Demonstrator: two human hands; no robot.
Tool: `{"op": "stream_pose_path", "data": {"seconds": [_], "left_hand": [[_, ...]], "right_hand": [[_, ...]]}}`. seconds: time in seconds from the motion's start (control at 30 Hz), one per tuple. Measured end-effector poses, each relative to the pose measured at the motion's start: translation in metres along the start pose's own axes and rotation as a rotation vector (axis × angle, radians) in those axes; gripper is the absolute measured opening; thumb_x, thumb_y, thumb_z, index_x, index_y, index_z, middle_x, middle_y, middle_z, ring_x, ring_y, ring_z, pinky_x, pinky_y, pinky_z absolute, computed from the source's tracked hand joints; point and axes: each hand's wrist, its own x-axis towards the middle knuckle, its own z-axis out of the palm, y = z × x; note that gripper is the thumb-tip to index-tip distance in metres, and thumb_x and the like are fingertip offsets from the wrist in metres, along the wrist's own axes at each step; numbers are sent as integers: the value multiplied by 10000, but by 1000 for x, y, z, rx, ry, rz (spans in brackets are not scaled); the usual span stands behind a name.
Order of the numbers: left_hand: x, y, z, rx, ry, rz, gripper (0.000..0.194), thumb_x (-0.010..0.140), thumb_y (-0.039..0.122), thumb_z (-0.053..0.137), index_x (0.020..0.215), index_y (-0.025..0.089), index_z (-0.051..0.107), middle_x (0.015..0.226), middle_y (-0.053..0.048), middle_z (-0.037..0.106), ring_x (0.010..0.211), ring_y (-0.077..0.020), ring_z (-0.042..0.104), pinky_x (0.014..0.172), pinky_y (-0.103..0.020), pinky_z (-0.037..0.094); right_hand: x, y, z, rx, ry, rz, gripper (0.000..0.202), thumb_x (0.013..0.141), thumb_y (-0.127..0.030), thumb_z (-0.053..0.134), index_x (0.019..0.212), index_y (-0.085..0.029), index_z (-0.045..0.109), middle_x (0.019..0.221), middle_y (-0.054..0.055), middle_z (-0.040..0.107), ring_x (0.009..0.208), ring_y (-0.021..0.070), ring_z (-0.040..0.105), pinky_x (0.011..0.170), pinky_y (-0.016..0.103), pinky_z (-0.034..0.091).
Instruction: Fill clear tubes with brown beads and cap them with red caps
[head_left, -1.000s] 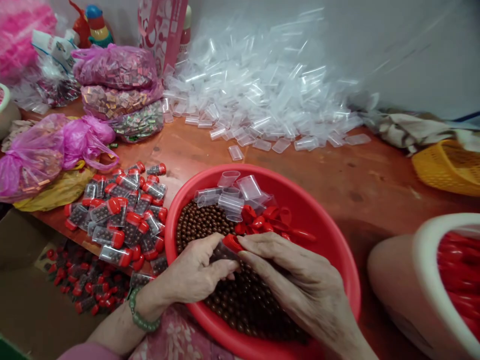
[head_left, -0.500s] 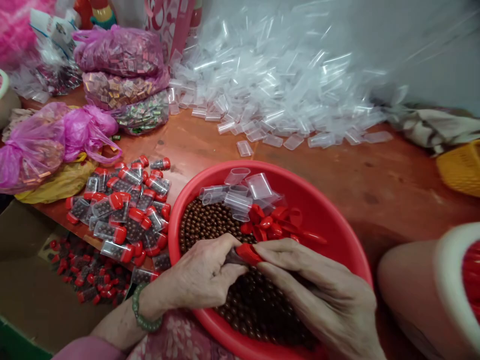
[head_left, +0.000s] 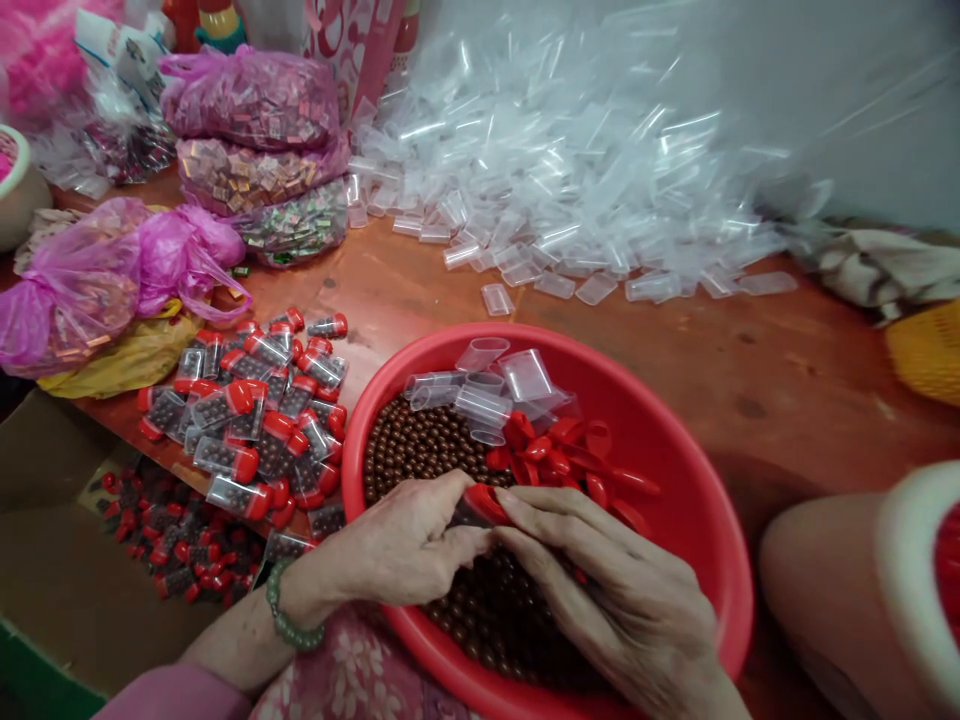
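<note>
Over a red basin (head_left: 652, 420), my left hand (head_left: 412, 545) grips a small clear plastic container (head_left: 463, 514), mostly hidden by the fingers. My right hand (head_left: 607, 580) pinches the red cap (head_left: 485, 502) at that container's end, thumb and fingers closed on it. Under both hands lie many small brown balls (head_left: 420, 440). Clear empty tubes (head_left: 484, 405) rest on the balls at the basin's far side, beside a heap of loose red caps (head_left: 559, 455).
Filled, red-capped containers (head_left: 255, 410) are piled left of the basin; more lie in a cardboard box (head_left: 45, 530) below the table edge. A large heap of clear tubes (head_left: 555, 220) covers the back. Purple bags (head_left: 255, 110) stand back left, a white-rimmed tub (head_left: 892, 560) at right.
My right hand has shifted slightly left and down, its fingers pressing closer on the red cap. The whole view has moved a little; my left hand keeps its grip.
</note>
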Motion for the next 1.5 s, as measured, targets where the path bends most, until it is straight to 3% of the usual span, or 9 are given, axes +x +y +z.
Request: {"op": "stream_pose_path", "data": {"seconds": [0.23, 0.33, 0.47, 0.6, 0.73, 0.93, 1.17, 1.3, 1.5], "left_hand": [[2, 0, 1, -375, 16, -42, 409, 906, 554, 404, 849, 161, 501, 777, -20, 541, 678, -124, 507, 640, -260, 436], [6, -1, 5, -518, 101, -94, 548, 866, 683, 364, 814, 157, 507, 712, -8, 525, 618, -115, 500, 598, -255, 431], [10, 1, 7, -570, 176, -120, 380, 879, 528, 463, 797, 159, 510, 732, 2, 517, 655, -115, 492, 635, -254, 439], [12, 2, 5, -381, 254, -62, 227, 878, 280, 392, 706, 182, 503, 759, -12, 531, 766, -150, 515, 747, -274, 463], [12, 2, 3, -286, 277, -25, 226, 861, 234, 377, 694, 186, 522, 761, -16, 560, 788, -159, 540, 788, -277, 475], [12, 4, 4, -547, 298, -126, 283, 907, 354, 404, 724, 174, 523, 673, -4, 566, 647, -136, 556, 671, -274, 492], [9, -3, 6, -678, 122, -41, 511, 821, 643, 534, 844, 133, 544, 781, -26, 577, 679, -108, 556, 691, -261, 483], [7, -2, 5, -585, 16, -17, 512, 790, 640, 587, 896, 142, 530, 844, -18, 538, 748, -113, 525, 754, -278, 456], [7, -5, 6, -608, -4, -4, 424, 858, 509, 576, 995, 108, 570, 849, -27, 540, 771, -128, 508, 756, -283, 436]], "right_hand": [[4, 2, 0, -303, -112, -155, 447, 846, -473, 635, 1159, -162, 566, 960, 145, 709, 861, 265, 698, 703, 396, 574], [7, 0, 11, -456, -84, -211, 443, 886, -460, 570, 1156, -110, 539, 936, 172, 705, 845, 279, 681, 708, 420, 531], [9, -3, 24, -568, -42, -254, 364, 863, -249, 552, 1172, -64, 504, 926, 183, 699, 847, 267, 665, 721, 402, 493], [7, -4, 31, -612, 17, -317, 411, 822, -251, 585, 1177, -56, 511, 897, 179, 705, 815, 261, 665, 713, 390, 492], [9, -5, 33, -584, 20, -309, 400, 826, -234, 580, 1192, -87, 510, 891, 161, 715, 801, 254, 676, 707, 388, 505], [15, -6, 8, -201, -158, -4, 453, 843, -344, 643, 1242, -168, 520, 1085, 147, 690, 970, 269, 673, 791, 404, 564], [17, 9, -17, 426, 25, 528, 200, 783, -290, 728, 951, -214, 651, 809, 21, 741, 653, 160, 712, 568, 220, 583], [17, 8, -16, 236, 8, 351, 268, 864, -294, 644, 1128, -242, 647, 938, 39, 746, 788, 176, 723, 725, 277, 599], [10, -2, -1, -272, -236, -29, 868, 817, -566, 613, 1491, -138, 274, 1187, 196, 654, 1036, 322, 653, 792, 447, 578]]}}
